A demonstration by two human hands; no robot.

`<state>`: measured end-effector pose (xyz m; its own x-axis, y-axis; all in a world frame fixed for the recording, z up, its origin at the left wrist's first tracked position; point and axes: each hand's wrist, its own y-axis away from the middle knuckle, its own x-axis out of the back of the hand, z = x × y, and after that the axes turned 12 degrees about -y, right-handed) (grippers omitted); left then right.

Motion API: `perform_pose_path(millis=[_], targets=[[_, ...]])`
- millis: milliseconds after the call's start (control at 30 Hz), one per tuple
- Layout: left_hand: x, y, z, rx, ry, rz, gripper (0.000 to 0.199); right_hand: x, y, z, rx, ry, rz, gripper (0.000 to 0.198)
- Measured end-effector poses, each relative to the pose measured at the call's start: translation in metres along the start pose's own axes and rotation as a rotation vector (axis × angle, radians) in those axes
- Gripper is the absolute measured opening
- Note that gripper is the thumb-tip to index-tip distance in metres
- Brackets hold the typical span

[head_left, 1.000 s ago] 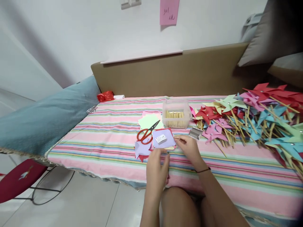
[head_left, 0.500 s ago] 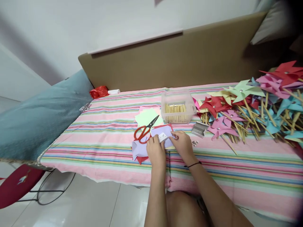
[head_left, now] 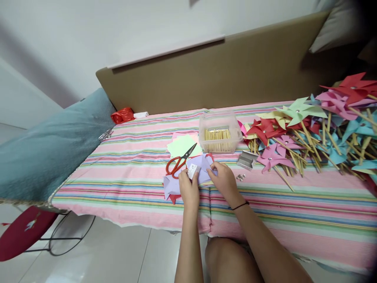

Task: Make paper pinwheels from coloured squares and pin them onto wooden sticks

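Note:
My left hand is closed on a small white printed card or box, held over the paper. A corner of a purple paper sheet is pinched between the fingers of my right hand. Red and pale yellow paper shows under that sheet. Orange-handled scissors lie just beyond my left hand, partly on pale green paper. Cut and folded purple paper rests to the left, over red pieces. Small shiny metal bits lie right of my right hand, near an open grey box.
A clear plastic tub of short wooden sticks stands behind the papers. Finished paper pinwheels are heaped at the right. A red plastic bag lies at the far left on the striped cloth. A red stool is below left.
My left hand has shifted left with the white card or box. The purple sheet now has a corner lifted and bent in my right hand. The camera view moved slightly.

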<state>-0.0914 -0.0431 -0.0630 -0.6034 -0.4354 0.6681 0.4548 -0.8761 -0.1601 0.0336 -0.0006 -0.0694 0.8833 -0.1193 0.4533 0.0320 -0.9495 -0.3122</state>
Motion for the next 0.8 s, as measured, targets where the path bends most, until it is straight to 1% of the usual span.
perform_pose_path(millis=[67, 167, 333, 433, 533, 667, 733, 800], targets=[[0.001, -0.003, -0.004, 0.042, 0.057, 0.017, 0.022, 0.002, 0.001, -0.003, -0.015, -0.021, -0.016, 0.014], [0.004, -0.006, -0.007, 0.066, 0.074, 0.011, 0.025, 0.006, 0.001, -0.007, -0.052, -0.056, -0.025, 0.018], [0.010, -0.009, -0.001, 0.046, 0.020, -0.035, 0.026, 0.013, -0.001, -0.005, -0.176, -0.148, 0.011, 0.022], [0.012, -0.009, 0.005, -0.002, -0.058, -0.094, 0.027, 0.019, -0.004, 0.000, -0.244, -0.236, 0.056, 0.018], [0.012, -0.010, 0.011, -0.036, -0.197, -0.142, 0.032, 0.027, -0.004, 0.002, -0.272, -0.340, 0.099, 0.013], [0.009, -0.012, 0.020, -0.088, -0.382, -0.157, 0.036, 0.047, 0.003, -0.004, -0.255, -0.476, 0.136, 0.016], [0.006, -0.012, 0.024, -0.107, -0.447, -0.155, 0.037, 0.060, 0.009, -0.010, -0.239, -0.529, 0.140, 0.018], [0.004, -0.012, 0.028, -0.112, -0.490, -0.143, 0.037, 0.072, 0.018, -0.017, -0.235, -0.629, 0.142, 0.020]])
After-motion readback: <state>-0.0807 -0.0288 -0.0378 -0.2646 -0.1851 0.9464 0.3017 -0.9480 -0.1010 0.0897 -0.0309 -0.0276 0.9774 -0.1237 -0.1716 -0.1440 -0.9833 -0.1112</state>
